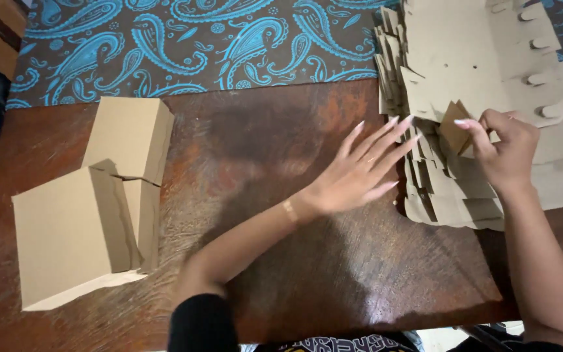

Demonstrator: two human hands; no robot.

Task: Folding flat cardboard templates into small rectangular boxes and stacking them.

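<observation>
The right hand [506, 153] pinches a folded flap [454, 127] on the stack of flat cardboard sheets [477, 78] at the tabletop's [281, 163] far right. The left hand [360, 173], fingers spread and empty, reaches rightward, touching the stack's left edge.

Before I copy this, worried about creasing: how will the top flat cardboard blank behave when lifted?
The top blank looks thin, so it probably bends. The right hand pinches one flap, which is likely light. Its cut tabs may snag on the stack.
</observation>
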